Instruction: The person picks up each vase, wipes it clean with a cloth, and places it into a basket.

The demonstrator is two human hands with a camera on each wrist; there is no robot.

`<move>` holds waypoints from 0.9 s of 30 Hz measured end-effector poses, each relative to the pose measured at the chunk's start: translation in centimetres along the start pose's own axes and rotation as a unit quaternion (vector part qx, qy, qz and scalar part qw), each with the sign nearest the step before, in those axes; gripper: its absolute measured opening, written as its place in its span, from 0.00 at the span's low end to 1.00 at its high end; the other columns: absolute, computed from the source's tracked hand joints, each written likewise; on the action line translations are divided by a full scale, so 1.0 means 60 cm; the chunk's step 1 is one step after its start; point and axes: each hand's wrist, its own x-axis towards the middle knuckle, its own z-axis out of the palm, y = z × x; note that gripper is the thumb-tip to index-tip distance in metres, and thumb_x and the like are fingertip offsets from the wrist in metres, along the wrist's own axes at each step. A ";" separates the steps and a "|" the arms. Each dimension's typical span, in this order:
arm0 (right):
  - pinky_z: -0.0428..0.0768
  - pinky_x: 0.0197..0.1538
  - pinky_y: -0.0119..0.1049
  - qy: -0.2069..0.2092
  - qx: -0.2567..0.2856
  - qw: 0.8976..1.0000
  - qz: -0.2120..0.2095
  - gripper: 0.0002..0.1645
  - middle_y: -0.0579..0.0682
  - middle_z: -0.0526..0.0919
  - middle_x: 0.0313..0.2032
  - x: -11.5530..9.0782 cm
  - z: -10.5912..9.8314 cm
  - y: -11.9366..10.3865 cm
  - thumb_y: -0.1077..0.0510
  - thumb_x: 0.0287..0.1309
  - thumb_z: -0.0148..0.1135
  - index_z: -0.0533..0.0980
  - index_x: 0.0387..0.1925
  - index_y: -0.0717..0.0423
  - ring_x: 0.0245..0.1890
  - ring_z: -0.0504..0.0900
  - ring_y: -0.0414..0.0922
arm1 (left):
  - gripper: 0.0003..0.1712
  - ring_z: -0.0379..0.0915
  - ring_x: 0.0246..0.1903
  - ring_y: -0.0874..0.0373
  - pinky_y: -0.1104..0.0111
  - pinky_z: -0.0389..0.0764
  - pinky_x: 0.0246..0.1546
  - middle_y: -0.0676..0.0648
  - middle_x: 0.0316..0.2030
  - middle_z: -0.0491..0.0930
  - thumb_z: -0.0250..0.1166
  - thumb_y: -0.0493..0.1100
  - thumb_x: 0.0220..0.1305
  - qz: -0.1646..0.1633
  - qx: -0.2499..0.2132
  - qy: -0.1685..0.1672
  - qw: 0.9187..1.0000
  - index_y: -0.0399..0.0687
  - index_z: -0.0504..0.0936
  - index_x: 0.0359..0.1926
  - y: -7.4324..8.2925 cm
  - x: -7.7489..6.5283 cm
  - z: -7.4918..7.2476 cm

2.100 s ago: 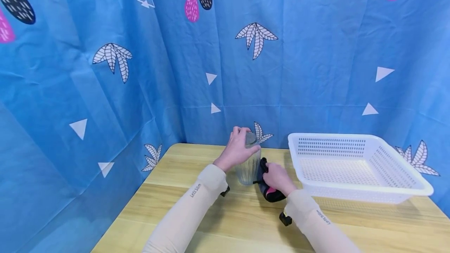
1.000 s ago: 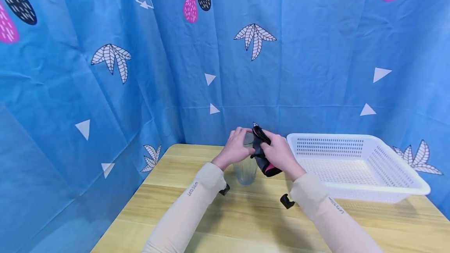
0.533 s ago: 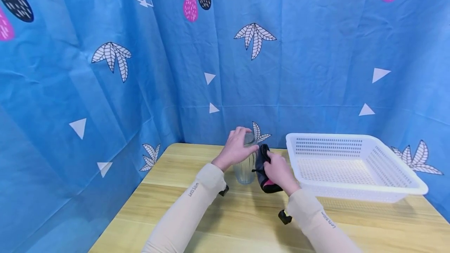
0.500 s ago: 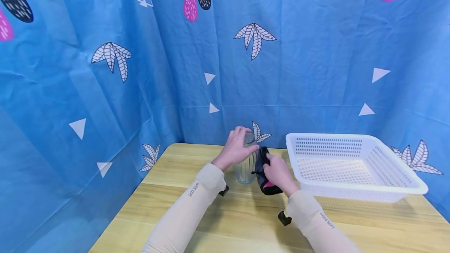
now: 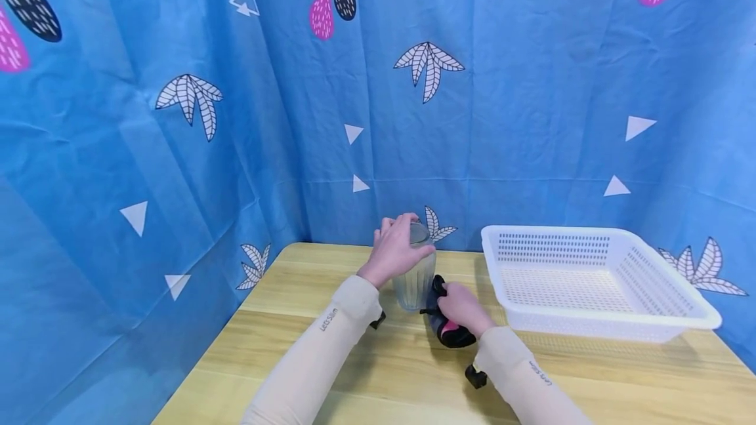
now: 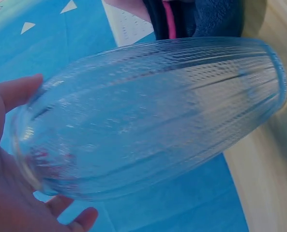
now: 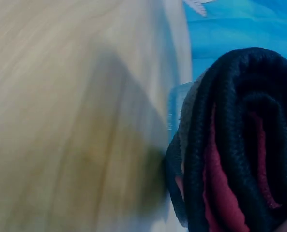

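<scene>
A tall clear ribbed glass vase (image 5: 413,286) stands on the wooden table. My left hand (image 5: 394,251) grips it around the top, thumb on the near side and fingers across the rim. In the left wrist view the vase (image 6: 153,121) fills the middle, with the thumb and fingertips at its mouth end. A rolled cloth (image 5: 453,336), dark grey with black edging and a pink layer, is held in my right hand (image 5: 463,307) beside the lower part of the vase. The right wrist view shows the end of the cloth roll (image 7: 230,154); most of that hand is hidden there.
A white perforated plastic basket (image 5: 590,323) sits to the right of my right hand. The light wooden table (image 5: 283,326) ends at a blue patterned curtain (image 5: 520,117) behind and on the left.
My right hand raised the cloth to the vase's rim about a second ago, then brought it back down along the side to near the base. The left hand stays at the top of the vase.
</scene>
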 end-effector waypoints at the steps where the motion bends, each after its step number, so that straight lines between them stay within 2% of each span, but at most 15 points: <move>1: 0.78 0.52 0.50 0.001 0.013 1.000 0.003 0.26 0.66 0.80 0.57 -0.001 -0.006 -0.003 0.64 0.62 0.53 0.74 0.61 0.71 0.46 0.81 0.54 | 0.44 0.61 0.59 0.52 0.56 0.65 0.58 0.54 0.64 0.74 0.69 0.65 0.59 -0.003 0.006 -0.001 1.000 0.54 0.66 0.71 0.002 0.000 -0.002; 6: 0.77 0.38 0.41 0.023 0.044 0.999 -0.005 0.20 0.58 0.85 0.41 -0.010 -0.041 -0.028 0.63 0.65 0.52 0.79 0.54 0.65 0.31 0.79 0.47 | 0.43 0.63 0.59 0.50 0.56 0.69 0.59 0.52 0.68 0.72 0.71 0.59 0.61 0.010 -0.001 -0.024 1.000 0.54 0.66 0.72 0.010 0.001 -0.009; 8: 0.77 0.34 0.39 0.034 0.045 0.998 -0.013 0.20 0.58 0.85 0.38 -0.013 -0.060 -0.042 0.63 0.65 0.52 0.79 0.55 0.64 0.28 0.80 0.46 | 0.41 0.63 0.62 0.49 0.55 0.70 0.62 0.50 0.70 0.69 0.71 0.55 0.62 0.017 -0.008 -0.032 0.999 0.54 0.66 0.73 0.011 0.002 -0.010; 12: 0.78 0.35 0.39 0.055 0.029 0.997 -0.050 0.25 0.63 0.86 0.45 -0.017 -0.099 -0.072 0.62 0.66 0.52 0.76 0.64 0.60 0.31 0.82 0.48 | 0.39 0.60 0.65 0.46 0.52 0.70 0.63 0.47 0.70 0.65 0.70 0.48 0.62 0.021 -0.018 -0.042 0.999 0.56 0.66 0.72 0.006 0.002 -0.010; 16: 0.79 0.41 0.42 0.088 0.006 0.992 -0.095 0.30 0.63 0.82 0.57 -0.018 -0.128 -0.096 0.61 0.66 0.52 0.72 0.69 0.53 0.42 0.83 0.52 | 0.39 0.58 0.66 0.46 0.50 0.69 0.63 0.46 0.68 0.65 0.69 0.44 0.59 0.022 -0.038 -0.058 0.997 0.58 0.66 0.71 0.001 0.004 -0.007; 20: 0.79 0.47 0.47 0.109 0.015 0.986 -0.126 0.31 0.61 0.78 0.63 -0.019 -0.142 -0.111 0.61 0.66 0.53 0.70 0.71 0.49 0.51 0.82 0.55 | 0.41 0.57 0.67 0.46 0.51 0.66 0.66 0.46 0.68 0.65 0.69 0.43 0.58 0.033 -0.054 -0.068 0.996 0.55 0.65 0.72 -0.001 0.006 -0.008; 23: 0.79 0.49 0.49 0.118 0.019 0.986 -0.118 0.31 0.61 0.78 0.63 -0.017 -0.140 -0.108 0.60 0.67 0.52 0.69 0.71 0.49 0.52 0.81 0.56 | 0.41 0.56 0.68 0.47 0.52 0.65 0.67 0.48 0.68 0.66 0.70 0.44 0.58 0.041 -0.059 -0.068 0.995 0.54 0.65 0.72 -0.001 0.006 -0.008; 27: 0.79 0.49 0.50 0.126 0.013 0.988 -0.084 0.31 0.63 0.79 0.60 -0.013 -0.124 -0.089 0.60 0.66 0.52 0.70 0.71 0.51 0.49 0.81 0.56 | 0.40 0.56 0.68 0.48 0.51 0.66 0.66 0.50 0.67 0.66 0.69 0.46 0.59 0.040 -0.066 -0.062 0.995 0.55 0.66 0.72 0.000 0.006 -0.007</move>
